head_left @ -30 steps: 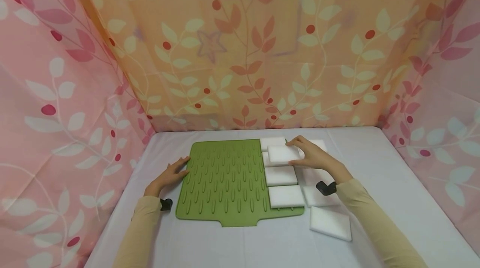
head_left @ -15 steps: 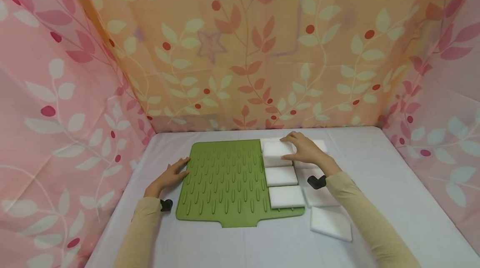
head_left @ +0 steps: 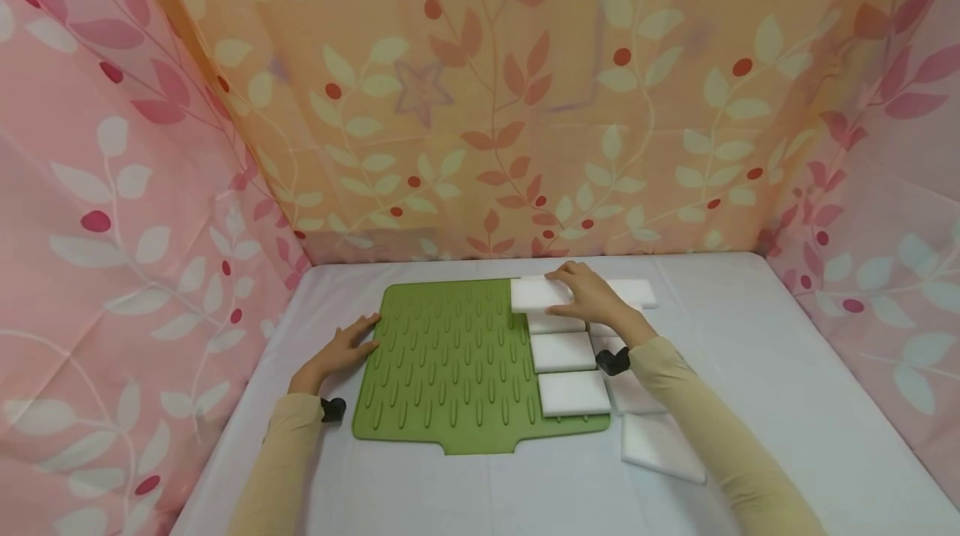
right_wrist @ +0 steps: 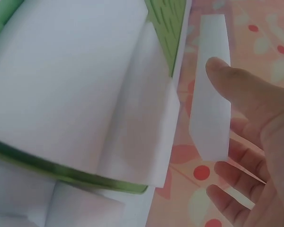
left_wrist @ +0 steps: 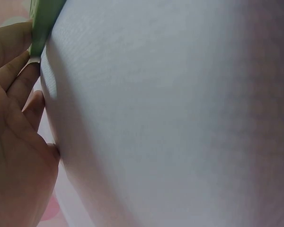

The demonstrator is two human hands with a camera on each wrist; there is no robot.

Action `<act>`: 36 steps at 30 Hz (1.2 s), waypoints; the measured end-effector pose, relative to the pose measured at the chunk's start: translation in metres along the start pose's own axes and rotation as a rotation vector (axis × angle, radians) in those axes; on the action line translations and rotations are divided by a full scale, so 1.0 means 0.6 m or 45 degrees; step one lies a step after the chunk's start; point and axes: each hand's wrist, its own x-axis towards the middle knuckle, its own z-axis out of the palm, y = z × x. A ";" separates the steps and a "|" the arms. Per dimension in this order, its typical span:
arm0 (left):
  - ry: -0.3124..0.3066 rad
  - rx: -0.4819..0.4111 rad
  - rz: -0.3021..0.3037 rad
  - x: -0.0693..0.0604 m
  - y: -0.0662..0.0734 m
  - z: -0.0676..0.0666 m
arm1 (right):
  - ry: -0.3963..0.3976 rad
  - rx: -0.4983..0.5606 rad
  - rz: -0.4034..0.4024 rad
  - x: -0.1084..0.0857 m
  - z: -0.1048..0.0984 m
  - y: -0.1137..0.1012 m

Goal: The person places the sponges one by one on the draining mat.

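My right hand (head_left: 592, 298) pinches a white sponge block (head_left: 534, 296) between thumb and fingers, over the far right part of a green ribbed mat (head_left: 442, 361). In the right wrist view the held block stands on edge, apart from the other blocks, with the thumb (right_wrist: 222, 75) on its near face. Below it on the mat's right side lie more white blocks in a column, including a middle one (head_left: 562, 351) and a near one (head_left: 573, 393). My left hand (head_left: 341, 353) touches the mat's left edge with outstretched fingers; the left wrist view shows fingertips at the green rim (left_wrist: 40, 42).
Right of the mat, several more white blocks lie on the white-covered table (head_left: 750, 369), among them a far one (head_left: 636, 292) and a tilted near one (head_left: 660, 446). My right forearm partly covers some. Patterned cloth (head_left: 450, 144) hangs behind and at both sides.
My right hand has carried the held white block leftward and slightly away from me, over the far end of the column. My left hand and the mat stay in place.
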 end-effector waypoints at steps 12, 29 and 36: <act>0.002 -0.010 0.001 0.001 0.001 -0.001 | 0.041 -0.058 -0.014 0.035 0.027 -0.024; -0.006 -0.003 -0.009 0.001 -0.001 -0.002 | -0.005 -0.143 0.017 0.080 0.061 -0.058; -0.006 0.002 -0.010 0.002 -0.003 0.001 | -0.006 -0.182 0.023 0.099 0.081 -0.065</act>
